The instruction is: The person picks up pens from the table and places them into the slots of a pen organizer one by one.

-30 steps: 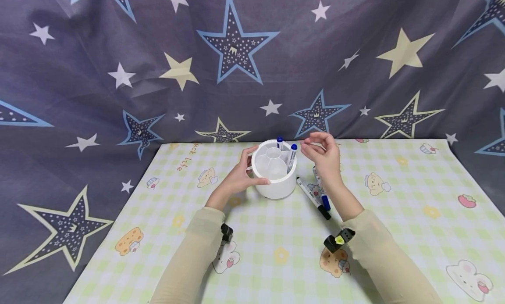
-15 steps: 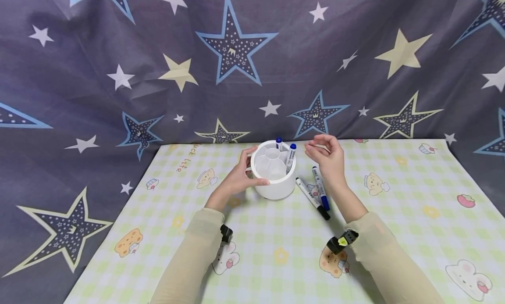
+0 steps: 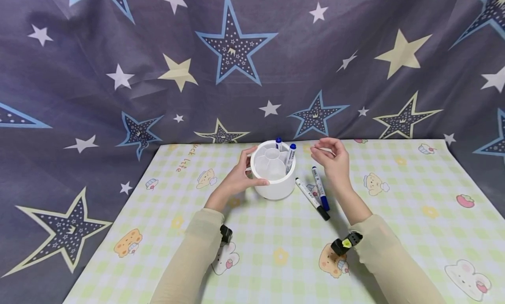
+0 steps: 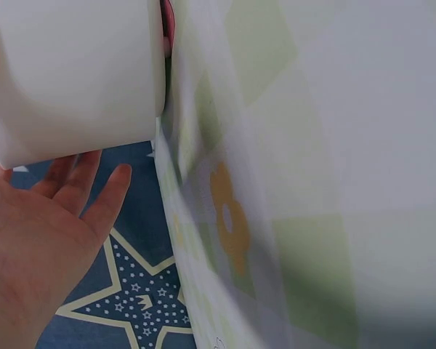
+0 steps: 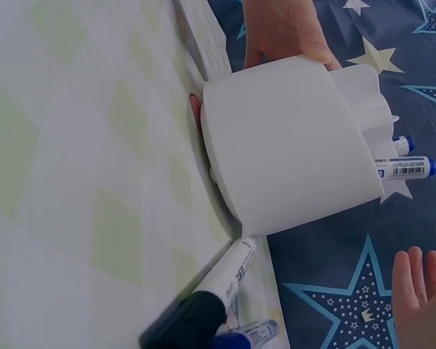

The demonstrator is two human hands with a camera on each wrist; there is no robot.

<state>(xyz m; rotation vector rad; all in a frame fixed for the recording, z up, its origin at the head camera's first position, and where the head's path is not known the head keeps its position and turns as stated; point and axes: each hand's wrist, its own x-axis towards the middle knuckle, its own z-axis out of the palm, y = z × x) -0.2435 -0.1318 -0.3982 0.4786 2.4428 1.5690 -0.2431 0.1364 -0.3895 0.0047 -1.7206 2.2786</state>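
Starry cloth hung beyond the bench. Fingers of the left hand gripped the left side of a central pot; light, even pressure seemed best for steadying it. The right hand held nothing, fingers loosely bent. Smooth, round and white, the pot held two blue-capped markers; slim loose markers lay right.

Left sleeve: long, pale beige, thin-looking cloth
Right sleeve: same beige, creased near the cuff
Left wrist device: small, black, partly hidden
Right wrist device: black, blocky, yellow-green patch
Left hand: bare
Right hand: bare
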